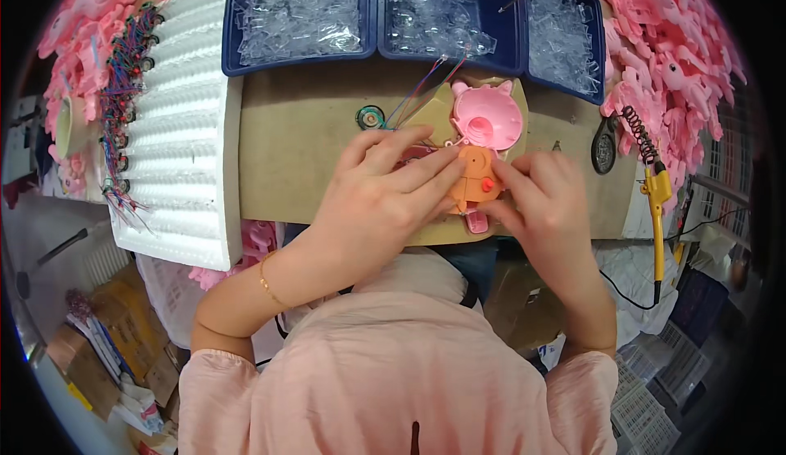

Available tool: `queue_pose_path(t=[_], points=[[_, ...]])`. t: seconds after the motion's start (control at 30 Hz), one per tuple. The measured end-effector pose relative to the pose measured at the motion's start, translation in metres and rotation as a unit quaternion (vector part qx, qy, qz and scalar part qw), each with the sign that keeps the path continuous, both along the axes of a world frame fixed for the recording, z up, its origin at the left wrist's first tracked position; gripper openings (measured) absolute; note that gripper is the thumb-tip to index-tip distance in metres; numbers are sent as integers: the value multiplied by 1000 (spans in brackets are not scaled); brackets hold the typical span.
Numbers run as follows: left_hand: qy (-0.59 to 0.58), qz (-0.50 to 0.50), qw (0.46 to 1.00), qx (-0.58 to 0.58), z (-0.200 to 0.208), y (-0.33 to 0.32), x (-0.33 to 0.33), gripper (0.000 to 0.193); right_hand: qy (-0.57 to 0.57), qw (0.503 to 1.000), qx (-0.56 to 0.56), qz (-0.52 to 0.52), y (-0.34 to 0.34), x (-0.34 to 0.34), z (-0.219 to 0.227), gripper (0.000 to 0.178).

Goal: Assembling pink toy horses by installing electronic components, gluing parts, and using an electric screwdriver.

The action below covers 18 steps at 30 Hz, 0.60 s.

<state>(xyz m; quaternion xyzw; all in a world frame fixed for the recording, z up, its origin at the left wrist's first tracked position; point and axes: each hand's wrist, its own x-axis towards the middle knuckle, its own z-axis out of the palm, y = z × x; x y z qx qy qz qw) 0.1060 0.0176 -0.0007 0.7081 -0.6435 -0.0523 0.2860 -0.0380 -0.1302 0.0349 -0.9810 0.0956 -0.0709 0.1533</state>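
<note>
In front of me on the table lies a pink animal-shaped toy shell half [490, 111], its hollow round head facing up. An orange plastic part [475, 178] with a small red knob sits over the shell's body. My left hand [385, 189] grips the orange part from the left, fingers stretched along its edge and hiding some of the shell. My right hand [547, 197] pinches the part's right side between thumb and fingers. Beyond my left hand rests a small round speaker [371, 117]. Red and blue wires [422, 87] run from near the shell toward the bins.
Blue bins [372, 58] of clear plastic pieces line the back. At left, a white foam tray [184, 128] has wired speakers [123, 119] along its edge. Pink toy parts [671, 54] pile up at right, near a yellow soldering iron [657, 209] and a black oval object [604, 144].
</note>
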Motion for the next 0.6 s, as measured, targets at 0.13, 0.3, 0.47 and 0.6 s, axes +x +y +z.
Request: queue_pose_path(t=[0.13, 0.3, 0.47, 0.6], points=[[-51, 3, 999, 4, 3, -2, -3, 38, -26, 999, 29, 6, -5, -1, -5, 42], [-52, -11, 998, -33, -1, -4, -4, 36, -23, 998, 61, 12, -11, -1, -6, 39], [-48, 6, 999, -25, -1, -3, -6, 33, -81, 994, 40, -57, 7, -9, -14, 27], [-58, 11, 998, -31, 0, -5, -10, 30, -123, 984, 37, -125, 20, -11, -29, 22]])
